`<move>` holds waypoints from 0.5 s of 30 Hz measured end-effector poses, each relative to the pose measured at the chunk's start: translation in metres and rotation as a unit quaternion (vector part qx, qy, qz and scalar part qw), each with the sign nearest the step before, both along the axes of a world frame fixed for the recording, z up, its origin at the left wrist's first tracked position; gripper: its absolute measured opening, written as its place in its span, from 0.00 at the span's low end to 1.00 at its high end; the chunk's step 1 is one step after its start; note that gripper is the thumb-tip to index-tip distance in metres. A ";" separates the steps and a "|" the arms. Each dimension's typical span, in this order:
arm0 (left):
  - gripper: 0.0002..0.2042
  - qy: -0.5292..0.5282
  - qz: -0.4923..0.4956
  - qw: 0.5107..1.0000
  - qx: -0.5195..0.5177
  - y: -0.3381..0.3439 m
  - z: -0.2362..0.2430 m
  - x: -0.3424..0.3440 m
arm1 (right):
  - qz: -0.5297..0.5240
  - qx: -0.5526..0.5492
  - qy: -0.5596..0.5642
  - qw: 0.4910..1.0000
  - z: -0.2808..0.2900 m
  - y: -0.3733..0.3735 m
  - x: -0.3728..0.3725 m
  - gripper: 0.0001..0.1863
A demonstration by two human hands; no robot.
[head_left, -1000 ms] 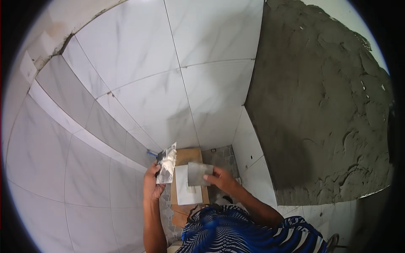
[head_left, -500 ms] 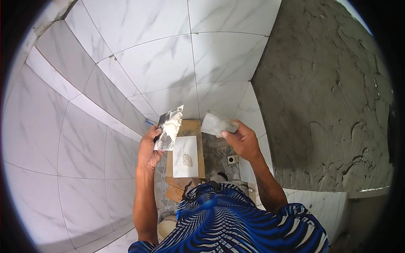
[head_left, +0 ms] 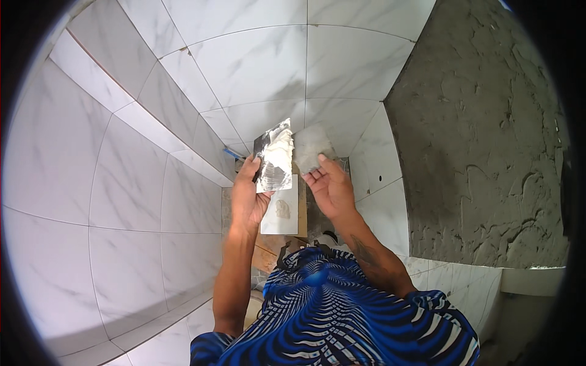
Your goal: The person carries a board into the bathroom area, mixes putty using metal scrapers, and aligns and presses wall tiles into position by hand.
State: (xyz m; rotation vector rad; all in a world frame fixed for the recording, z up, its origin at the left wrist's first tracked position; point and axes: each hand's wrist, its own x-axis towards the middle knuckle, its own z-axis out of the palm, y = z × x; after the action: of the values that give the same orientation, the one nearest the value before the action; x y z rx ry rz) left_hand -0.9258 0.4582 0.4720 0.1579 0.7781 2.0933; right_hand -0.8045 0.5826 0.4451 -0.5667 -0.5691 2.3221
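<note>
Grey tile piece point(head_left: 309, 148) pinched in my right hand point(head_left: 332, 189), stiff, brittle, grip edges. Left hand point(head_left: 247, 195) grips trowel point(head_left: 273, 163), probably loaded with wet, slippery mortar; both chest-high.

the left hand point(head_left: 247, 198) holds a metal trowel point(head_left: 273, 160) smeared with whitish paste, upright before the white marble-look wall tiles point(head_left: 244, 67). just beside it, the right hand point(head_left: 332, 188) grips a small grey tile piece point(head_left: 310, 146). rough grey plaster point(head_left: 482, 122) covers the right wall.

White grey-veined wall tiles point(head_left: 244, 67); grey rough plaster point(head_left: 482, 134); blue-black striped shirt point(head_left: 329, 317).
</note>
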 end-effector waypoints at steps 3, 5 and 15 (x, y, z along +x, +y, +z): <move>0.16 -0.006 0.006 1.000 0.006 -0.013 -0.002 0.004 | 0.022 -0.003 0.009 1.000 -0.002 -0.024 -0.015 0.09; 0.16 -0.021 0.014 1.000 0.007 -0.022 -0.002 0.006 | 0.022 0.004 -0.015 1.000 -0.006 -0.038 -0.023 0.07; 0.15 0.021 0.064 0.997 -0.039 -0.108 -0.051 -0.004 | 0.006 0.111 -0.163 0.980 -0.052 -0.080 0.014 0.08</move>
State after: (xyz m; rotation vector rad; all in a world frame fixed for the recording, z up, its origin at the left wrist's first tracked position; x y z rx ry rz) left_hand -0.9294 0.3506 0.4209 0.1117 0.9151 2.1825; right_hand -0.7907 0.5027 0.3933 -0.8424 -0.9724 2.1507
